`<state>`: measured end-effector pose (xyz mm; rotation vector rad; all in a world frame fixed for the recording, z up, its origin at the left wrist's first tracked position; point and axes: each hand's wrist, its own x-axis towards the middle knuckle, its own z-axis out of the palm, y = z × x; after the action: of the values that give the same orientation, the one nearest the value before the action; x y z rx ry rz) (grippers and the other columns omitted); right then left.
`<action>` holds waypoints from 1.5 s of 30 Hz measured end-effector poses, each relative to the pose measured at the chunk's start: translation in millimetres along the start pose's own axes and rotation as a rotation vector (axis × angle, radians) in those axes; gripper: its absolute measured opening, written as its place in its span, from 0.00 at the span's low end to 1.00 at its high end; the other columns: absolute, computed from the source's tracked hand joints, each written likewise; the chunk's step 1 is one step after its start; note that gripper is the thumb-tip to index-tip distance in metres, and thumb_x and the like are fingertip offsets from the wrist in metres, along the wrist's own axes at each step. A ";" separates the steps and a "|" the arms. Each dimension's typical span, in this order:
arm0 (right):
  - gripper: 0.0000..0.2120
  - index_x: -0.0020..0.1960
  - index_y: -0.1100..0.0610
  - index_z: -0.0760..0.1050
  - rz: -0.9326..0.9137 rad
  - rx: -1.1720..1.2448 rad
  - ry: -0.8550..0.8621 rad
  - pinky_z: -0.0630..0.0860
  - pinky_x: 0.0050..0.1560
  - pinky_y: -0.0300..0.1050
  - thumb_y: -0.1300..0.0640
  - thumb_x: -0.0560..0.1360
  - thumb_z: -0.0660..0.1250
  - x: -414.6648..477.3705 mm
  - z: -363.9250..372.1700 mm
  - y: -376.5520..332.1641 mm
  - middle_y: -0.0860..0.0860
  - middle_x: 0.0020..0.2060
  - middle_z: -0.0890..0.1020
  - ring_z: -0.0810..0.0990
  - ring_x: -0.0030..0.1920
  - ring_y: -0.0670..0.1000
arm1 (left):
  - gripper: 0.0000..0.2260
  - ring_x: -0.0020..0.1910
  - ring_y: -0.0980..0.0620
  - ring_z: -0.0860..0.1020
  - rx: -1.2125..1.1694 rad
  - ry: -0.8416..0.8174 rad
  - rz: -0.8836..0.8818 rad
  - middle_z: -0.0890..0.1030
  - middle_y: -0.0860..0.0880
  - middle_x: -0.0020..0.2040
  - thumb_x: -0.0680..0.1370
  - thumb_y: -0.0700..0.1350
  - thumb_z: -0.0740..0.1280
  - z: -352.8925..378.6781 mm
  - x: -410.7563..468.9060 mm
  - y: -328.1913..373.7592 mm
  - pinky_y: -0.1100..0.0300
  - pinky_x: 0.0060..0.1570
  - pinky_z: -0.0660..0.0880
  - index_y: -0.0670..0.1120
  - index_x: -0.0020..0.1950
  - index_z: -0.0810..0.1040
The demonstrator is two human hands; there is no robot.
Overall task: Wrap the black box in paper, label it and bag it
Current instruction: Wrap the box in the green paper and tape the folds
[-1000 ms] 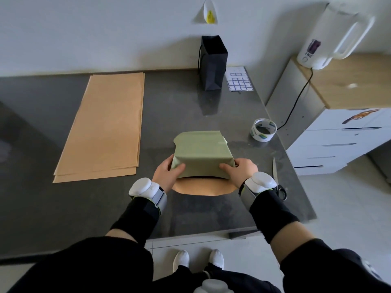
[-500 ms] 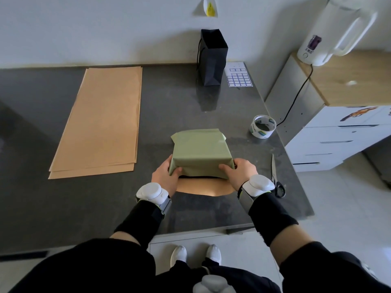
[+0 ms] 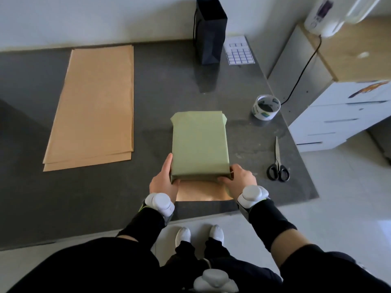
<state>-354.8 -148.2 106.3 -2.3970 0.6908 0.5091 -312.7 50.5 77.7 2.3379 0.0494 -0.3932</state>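
The wrapped black box [image 3: 200, 144] lies on the bench [image 3: 160, 98]. The left hand [image 3: 163, 182] and right hand [image 3: 238, 182] grip its near corners, fingers curled. Its brown paper flap [image 3: 201, 192], rounded before, now lies flat and square.

Black sleeves [image 3: 146, 222], white rounded trackers [image 3: 160, 203] on grey straps [image 3: 243, 210] at both wrists, black trousers [image 3: 220, 249] and white socks [image 3: 183, 234].

wall [image 3: 84, 17] white | counter [image 3: 158, 92] dark grey | drawers [image 3: 338, 119] white | floor [image 3: 338, 208] pale
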 end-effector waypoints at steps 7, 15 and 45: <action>0.17 0.56 0.58 0.71 0.001 -0.007 0.007 0.70 0.43 0.44 0.48 0.74 0.67 5.0 1.4 5.1 0.56 0.49 0.80 0.78 0.49 0.59 | 0.50 0.75 0.39 0.53 0.374 0.174 0.435 0.59 0.40 0.75 0.62 0.54 0.77 5.0 5.7 0.9 0.47 0.72 0.46 0.48 0.77 0.52; 0.18 0.57 0.58 0.71 -0.002 0.003 0.001 0.71 0.45 0.46 0.48 0.73 0.67 7.1 2.7 7.2 0.57 0.50 0.80 0.78 0.49 0.60 | 0.39 0.75 0.48 0.35 1.116 -0.221 0.886 0.32 0.50 0.76 0.79 0.56 0.58 35.3 51.5 61.4 0.42 0.70 0.34 0.57 0.70 0.26; 0.15 0.54 0.57 0.70 -0.096 -0.300 0.260 0.68 0.49 0.47 0.46 0.77 0.57 -23.5 52.5 -4.6 0.53 0.52 0.77 0.77 0.53 0.56 | 0.38 0.77 0.48 0.43 1.026 -0.175 0.946 0.40 0.49 0.78 0.77 0.59 0.59 41.0 54.7 53.0 0.42 0.72 0.40 0.55 0.75 0.35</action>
<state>-380.8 -103.7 80.3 -2.7976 0.6412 0.2777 -263.6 -20.3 70.1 2.8742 -1.6042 -0.1205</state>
